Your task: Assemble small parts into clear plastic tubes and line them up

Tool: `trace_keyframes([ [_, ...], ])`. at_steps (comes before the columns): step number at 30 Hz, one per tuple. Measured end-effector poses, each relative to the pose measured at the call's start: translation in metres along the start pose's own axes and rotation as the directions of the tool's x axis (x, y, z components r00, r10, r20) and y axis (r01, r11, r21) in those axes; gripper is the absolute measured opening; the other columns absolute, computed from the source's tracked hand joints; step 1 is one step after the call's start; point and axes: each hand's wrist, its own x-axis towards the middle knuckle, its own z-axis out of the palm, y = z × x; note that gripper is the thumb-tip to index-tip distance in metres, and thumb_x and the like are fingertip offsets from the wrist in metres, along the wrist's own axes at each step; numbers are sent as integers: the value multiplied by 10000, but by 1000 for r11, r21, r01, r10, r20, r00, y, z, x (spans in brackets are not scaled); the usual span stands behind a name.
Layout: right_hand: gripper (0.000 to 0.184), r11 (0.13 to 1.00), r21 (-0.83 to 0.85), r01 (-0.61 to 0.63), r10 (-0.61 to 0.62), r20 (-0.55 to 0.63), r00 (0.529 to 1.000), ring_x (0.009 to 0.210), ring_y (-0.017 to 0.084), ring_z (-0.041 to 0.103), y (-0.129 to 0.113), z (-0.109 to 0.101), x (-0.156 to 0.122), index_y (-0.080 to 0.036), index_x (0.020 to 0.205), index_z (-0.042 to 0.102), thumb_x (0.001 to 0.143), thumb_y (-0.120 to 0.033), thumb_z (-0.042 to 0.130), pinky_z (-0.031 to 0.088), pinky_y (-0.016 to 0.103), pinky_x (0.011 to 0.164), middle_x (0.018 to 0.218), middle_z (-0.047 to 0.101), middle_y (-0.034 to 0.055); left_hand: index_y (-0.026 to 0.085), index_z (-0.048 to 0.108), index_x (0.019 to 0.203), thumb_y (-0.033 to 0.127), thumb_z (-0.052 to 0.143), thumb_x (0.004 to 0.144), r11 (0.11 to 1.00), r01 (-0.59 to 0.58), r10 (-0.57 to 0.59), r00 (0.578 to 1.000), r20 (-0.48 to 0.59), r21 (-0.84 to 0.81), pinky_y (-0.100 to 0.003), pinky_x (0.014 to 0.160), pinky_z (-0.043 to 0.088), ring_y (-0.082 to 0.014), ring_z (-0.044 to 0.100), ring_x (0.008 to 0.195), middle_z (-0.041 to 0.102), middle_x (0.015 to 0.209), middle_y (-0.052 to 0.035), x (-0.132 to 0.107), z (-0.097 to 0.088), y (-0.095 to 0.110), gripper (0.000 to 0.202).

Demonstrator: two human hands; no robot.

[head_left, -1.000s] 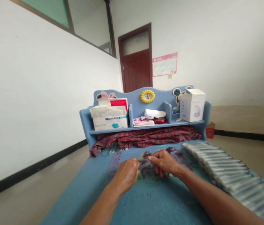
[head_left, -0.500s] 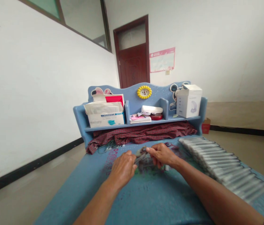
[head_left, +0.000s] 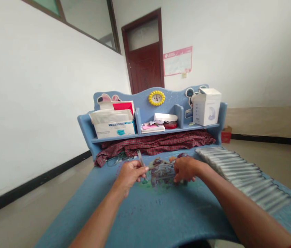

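My left hand pinches a slim, clear pen between thumb and fingers, and its far end tilts up toward the shelf. To the right, my right hand is low over the desk's worn printed picture, fingers curled downward. Thin, pale lines run between the two hands, but blur hides whether the right fingers grip a slim piece there. A broad stack of similar clear pens with dark ends lies beside my right forearm.
The blue desk has a raised shelf at the back. On it stand a mask box, papers, a red round tin and a white box. Checked cloth is bunched beneath, with thin cords at its left.
My hands have moved apart from close together. The pen in my left hand now points up, and my right hand has turned down toward the desk. The view has shifted slightly.
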Motion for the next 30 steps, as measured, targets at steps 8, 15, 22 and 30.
trace_keyframes([
  [8, 281, 997, -76, 28, -38, -140, 989, 452, 116, 544, -12, 4, -1, -132, 796, 656, 550, -9, 601, 324, 181, 430, 499, 598, 3, 105, 578, 751, 214, 668, 644, 954, 61, -61, 998, 7, -292, -166, 434, 412, -106, 573, 540, 610, 611, -32, 0, 0, -2, 178],
  [15, 363, 890, 295, 348, -220, -392, 893, 488, 80, 500, -23, 18, 5, -152, 928, 576, 575, -65, 569, 311, 159, 433, 596, 595, -39, 108, 558, 750, 175, 655, 679, 888, 73, -68, 997, 27, -453, -156, 438, 437, -101, 589, 557, 615, 640, -38, -3, -3, 1, 138],
  [22, 102, 683, 513, 520, -285, -468, 837, 448, 67, 438, -43, 40, 15, -139, 646, 568, 562, -96, 605, 286, 159, 395, 499, 502, -58, 107, 564, 748, 172, 667, 672, 869, 56, -44, 998, 37, -492, -156, 434, 437, -102, 592, 548, 614, 629, -32, -3, -3, 1, 144],
  [30, 28, 604, 642, 472, -238, -420, 876, 365, 78, 452, -42, 45, 21, -154, 643, 566, 622, -138, 555, 338, 175, 359, 469, 505, -54, 111, 565, 735, 195, 662, 669, 883, 30, -27, 1000, 14, -469, -157, 431, 435, -97, 585, 534, 610, 611, -20, -4, -4, 2, 144],
])
